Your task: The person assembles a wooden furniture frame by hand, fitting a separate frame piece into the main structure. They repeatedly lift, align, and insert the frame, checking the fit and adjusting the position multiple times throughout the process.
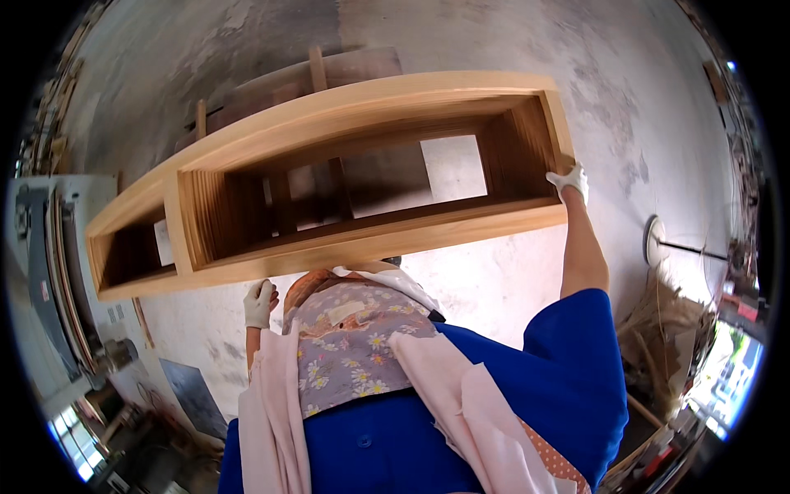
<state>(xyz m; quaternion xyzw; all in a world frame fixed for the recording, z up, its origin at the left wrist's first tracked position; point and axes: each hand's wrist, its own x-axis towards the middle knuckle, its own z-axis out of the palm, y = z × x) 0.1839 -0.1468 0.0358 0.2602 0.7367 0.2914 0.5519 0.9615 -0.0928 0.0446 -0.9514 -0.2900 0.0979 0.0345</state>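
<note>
A long, deep wooden frame [366, 251] stretches across the view, divided by an upright bar into a small left opening and a large right one. Its left end sits lower in the picture than its right. At the right end, my right hand [571, 180], in a white glove, grips the outer edge with the thumb on the near face. My left hand [260, 305], also gloved, is just below the frame's near edge, fingers curled closed. Whether anything is inside them cannot be made out. Through the large opening, dark boards and pale floor show.
Behind the frame, wooden uprights [317, 67] and a board rest over the worn concrete floor [494, 37]. A grey machine [49, 272] stands at left. A round pale disc on a rod [655, 240] and piled scrap [658, 321] lie at right.
</note>
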